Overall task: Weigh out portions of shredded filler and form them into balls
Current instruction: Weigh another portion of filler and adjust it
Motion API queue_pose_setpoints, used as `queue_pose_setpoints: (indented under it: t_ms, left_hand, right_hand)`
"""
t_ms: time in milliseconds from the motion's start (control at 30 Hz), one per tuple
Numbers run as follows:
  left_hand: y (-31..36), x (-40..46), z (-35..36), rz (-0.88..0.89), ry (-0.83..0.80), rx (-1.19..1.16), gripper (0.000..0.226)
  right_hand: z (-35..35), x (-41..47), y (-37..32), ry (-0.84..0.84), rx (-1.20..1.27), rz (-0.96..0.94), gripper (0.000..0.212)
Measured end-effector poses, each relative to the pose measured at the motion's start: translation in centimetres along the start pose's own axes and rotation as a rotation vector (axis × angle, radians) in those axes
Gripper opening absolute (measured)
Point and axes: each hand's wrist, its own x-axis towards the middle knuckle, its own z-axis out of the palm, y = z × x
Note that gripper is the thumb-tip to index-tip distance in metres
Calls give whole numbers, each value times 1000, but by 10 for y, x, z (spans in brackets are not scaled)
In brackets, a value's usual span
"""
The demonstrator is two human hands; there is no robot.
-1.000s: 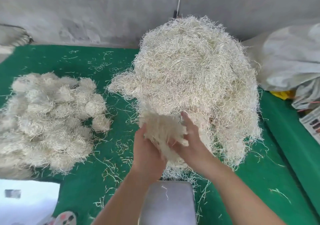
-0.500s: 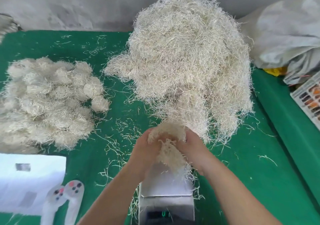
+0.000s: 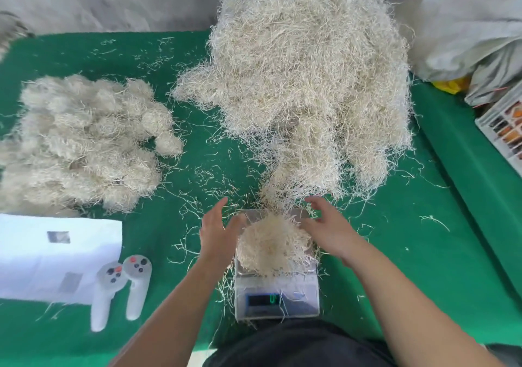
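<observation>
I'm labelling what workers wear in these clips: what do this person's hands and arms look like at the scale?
Both the left hand and the right hand are bare: no gloves, and no rings, watch or bracelet in view. The forearms are uncovered as far as the frame shows, with no sleeve visible. A dark garment shows at the bottom edge.

Bright even daylight, soft shadows; wide-angle edge bending, slight overall blur.

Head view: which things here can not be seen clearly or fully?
- Scale display: digits too blurred; strands cross it.
- Scale platform: mostly covered by the filler portion.
- Tray of coloured items: cut off by right edge.
- Formed balls: cut by left edge, count unclear.
</observation>
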Motion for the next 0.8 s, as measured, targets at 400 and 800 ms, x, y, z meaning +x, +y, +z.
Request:
queue_pose_setpoints:
  t_ms: [400, 800]
  left_hand:
    - [9, -40, 2, 561, -3, 500, 50]
    - [-3, -55, -3, 533, 19, 496, 47]
  right_hand:
    - [20, -38, -12, 40, -325, -445, 71]
    - [32, -38, -1, 31, -390, -406, 70]
